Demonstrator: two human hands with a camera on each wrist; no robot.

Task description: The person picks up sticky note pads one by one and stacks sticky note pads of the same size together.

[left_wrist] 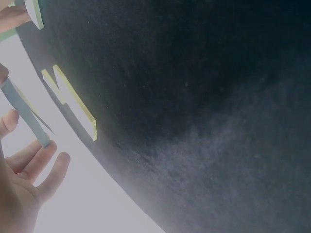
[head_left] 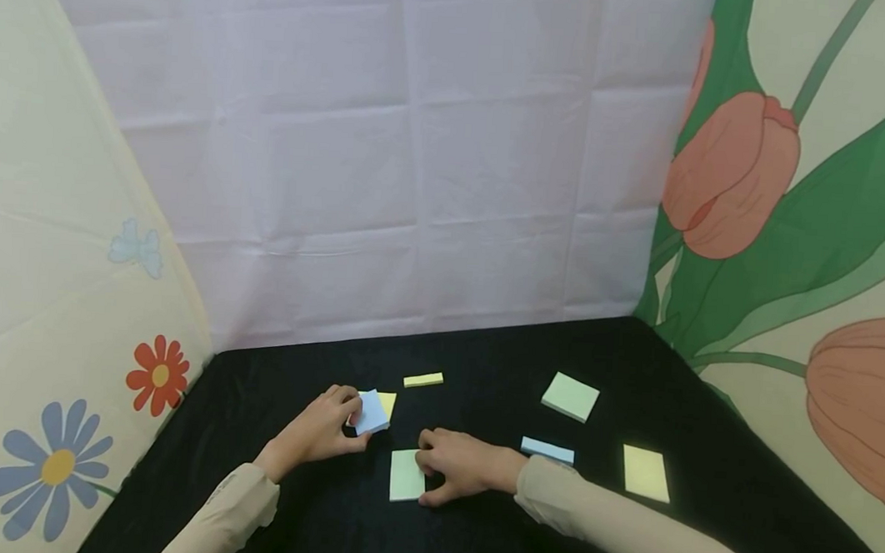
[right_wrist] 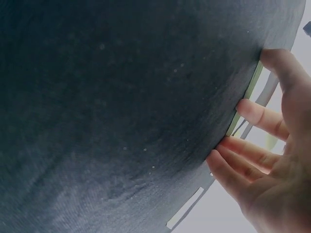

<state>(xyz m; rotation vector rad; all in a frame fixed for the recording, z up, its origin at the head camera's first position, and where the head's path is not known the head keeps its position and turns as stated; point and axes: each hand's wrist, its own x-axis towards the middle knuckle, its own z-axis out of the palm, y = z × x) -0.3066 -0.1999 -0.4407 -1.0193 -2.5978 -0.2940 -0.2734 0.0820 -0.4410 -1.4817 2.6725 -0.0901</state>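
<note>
My left hand (head_left: 322,425) pinches a blue sticky-note pad (head_left: 372,411) between thumb and fingers, tilted. Behind it in the head view a yellow pad (head_left: 387,402) partly shows. From the left wrist, the blue pad (left_wrist: 24,110) appears edge-on between the thumb and fingers. A pale green pad (head_left: 405,475) lies flat on the black cloth in front of me. The curled fingers and thumb of my right hand (head_left: 466,463) hold its right side. In the right wrist view the green pad's edge (right_wrist: 252,85) runs between thumb and fingers.
On the black table cloth (head_left: 474,537) lie a narrow yellow pad (head_left: 424,380) at the back, a narrow blue pad (head_left: 548,451) by the right forearm, another green pad (head_left: 570,397) and a yellow pad (head_left: 646,473) to the right. A white cloth (head_left: 419,158) hangs behind.
</note>
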